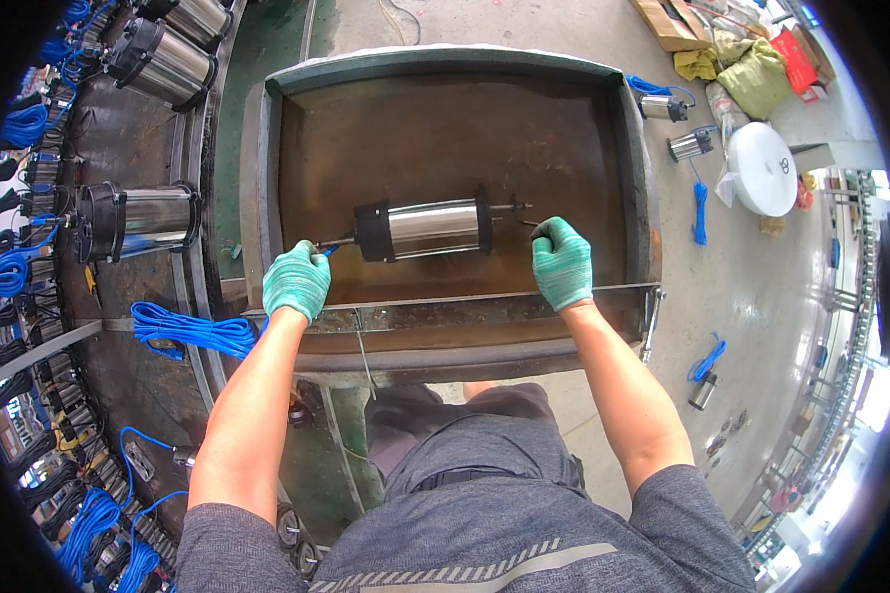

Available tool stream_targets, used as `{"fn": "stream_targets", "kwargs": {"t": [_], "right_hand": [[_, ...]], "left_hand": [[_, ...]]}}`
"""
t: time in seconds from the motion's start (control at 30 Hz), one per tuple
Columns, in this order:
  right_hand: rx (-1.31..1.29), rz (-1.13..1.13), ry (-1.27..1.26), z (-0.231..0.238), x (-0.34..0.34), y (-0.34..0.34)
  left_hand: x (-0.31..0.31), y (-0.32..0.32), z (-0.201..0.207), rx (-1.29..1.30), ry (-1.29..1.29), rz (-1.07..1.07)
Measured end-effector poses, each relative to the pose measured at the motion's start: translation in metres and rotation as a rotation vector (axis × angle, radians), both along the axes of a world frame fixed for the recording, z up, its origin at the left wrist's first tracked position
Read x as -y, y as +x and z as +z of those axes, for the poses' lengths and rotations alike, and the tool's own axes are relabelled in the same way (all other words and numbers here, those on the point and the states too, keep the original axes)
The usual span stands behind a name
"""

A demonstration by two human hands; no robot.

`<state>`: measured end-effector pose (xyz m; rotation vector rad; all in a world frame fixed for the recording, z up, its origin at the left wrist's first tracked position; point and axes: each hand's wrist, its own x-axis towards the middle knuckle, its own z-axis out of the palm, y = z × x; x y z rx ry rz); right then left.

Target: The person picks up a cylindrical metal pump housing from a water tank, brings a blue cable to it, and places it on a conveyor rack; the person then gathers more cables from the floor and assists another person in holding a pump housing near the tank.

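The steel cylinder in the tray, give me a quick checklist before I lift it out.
1. Cylinder lies on its side in the tray: ok.
2. Left hand at the left end rod: ok; firmness of grip: cannot tell.
3. Right hand at the right end rod: ok; closed on it: cannot tell.
4. Both gloves on: ok.
5. Blue cable lies outside the tray, close by the left hand: cannot tell if attached.
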<state>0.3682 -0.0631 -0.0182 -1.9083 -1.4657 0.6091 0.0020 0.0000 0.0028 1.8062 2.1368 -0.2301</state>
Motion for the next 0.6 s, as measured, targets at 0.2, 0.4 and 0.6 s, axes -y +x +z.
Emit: {"fn": "stream_targets", "kwargs": {"t": [0.2,0.4,0.6], "right_hand": [[0.005,0.004,0.012,-0.0005,0.0003,0.0001],[-0.004,0.006,0.003,-0.0009,0.0002,0.0006],[-0.007,0.004,0.001,-0.0015,0.0004,0.0007]], "left_hand": [[-0.0001,-0.0004,-0.0010,-0.001,-0.006,0.001],[-0.0003,-0.0014,-0.0018,-0.006,-0.011,-0.001],[-0.0003,-0.0007,-0.0012,0.001,-0.017,-0.001]]}}
